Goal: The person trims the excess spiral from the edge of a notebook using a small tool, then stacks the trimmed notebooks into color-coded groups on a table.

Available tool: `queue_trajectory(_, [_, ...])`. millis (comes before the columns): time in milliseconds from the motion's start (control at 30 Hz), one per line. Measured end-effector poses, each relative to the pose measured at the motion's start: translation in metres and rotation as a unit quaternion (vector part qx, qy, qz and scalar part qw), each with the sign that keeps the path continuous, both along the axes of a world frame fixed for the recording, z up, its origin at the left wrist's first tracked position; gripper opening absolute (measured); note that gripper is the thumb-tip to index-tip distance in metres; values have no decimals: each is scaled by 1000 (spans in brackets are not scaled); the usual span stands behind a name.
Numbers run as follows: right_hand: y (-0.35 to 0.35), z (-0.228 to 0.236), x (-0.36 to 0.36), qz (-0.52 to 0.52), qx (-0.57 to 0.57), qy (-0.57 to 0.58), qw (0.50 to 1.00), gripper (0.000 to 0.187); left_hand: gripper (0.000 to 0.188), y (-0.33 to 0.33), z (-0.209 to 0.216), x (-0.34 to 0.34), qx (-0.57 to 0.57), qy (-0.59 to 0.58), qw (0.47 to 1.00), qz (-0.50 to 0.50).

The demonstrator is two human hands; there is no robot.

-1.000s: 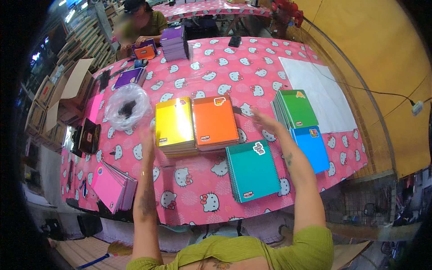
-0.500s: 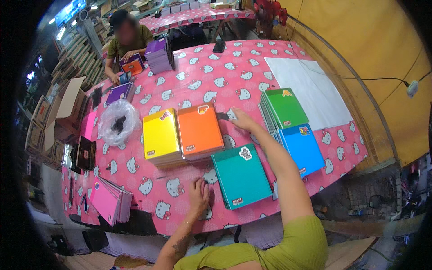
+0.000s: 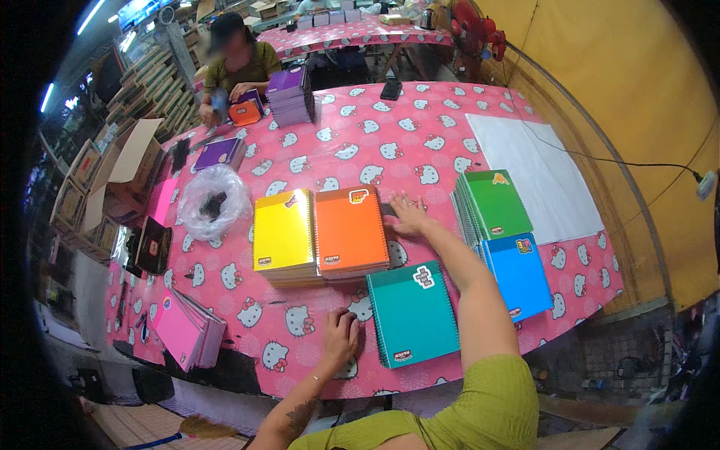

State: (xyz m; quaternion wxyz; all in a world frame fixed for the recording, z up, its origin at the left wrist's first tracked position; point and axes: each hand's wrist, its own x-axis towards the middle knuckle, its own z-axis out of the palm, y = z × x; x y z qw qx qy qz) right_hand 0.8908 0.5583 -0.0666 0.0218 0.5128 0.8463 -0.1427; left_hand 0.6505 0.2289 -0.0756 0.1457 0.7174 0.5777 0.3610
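Note:
On the pink patterned tablecloth (image 3: 390, 150), my right hand (image 3: 409, 217) is stretched out with fingers spread, just right of a stack of orange spiral notebooks (image 3: 349, 227). A small dark patch (image 3: 388, 211) shows beside its fingers; what it is I cannot tell. My left hand (image 3: 341, 339) rests nearer to me with its fingers curled, left of the teal spiral notebooks (image 3: 413, 319), and nothing shows in it. Yellow notebooks (image 3: 283, 229) lie against the orange ones. Right of my right forearm are green notebooks (image 3: 495, 202) and blue notebooks (image 3: 517, 274).
Pink notebooks (image 3: 182, 330) lean at the near left. Beyond them are a black box (image 3: 154, 246), a clear plastic bag (image 3: 215, 201) and an open carton (image 3: 135, 161). A co-worker (image 3: 240, 67) handles purple and orange notebooks by a purple stack (image 3: 289, 97). White sheets (image 3: 532, 176) lie far right.
My view has shifted, so the table sits slightly lower and to the right. My right hand's fingers are more spread beside the orange stack. My left hand stays curled on the table.

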Motion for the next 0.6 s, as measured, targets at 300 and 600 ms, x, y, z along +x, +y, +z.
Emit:
queue_trajectory(300, [-191,78,35,-283,-183,629,701,77,46,-24,-1,-11,-131,-173,972,93])
queue_trajectory(600, [-324,40,46,-285,-368,654,597,80,88,-17,59,56,-355,-608,707,-67])
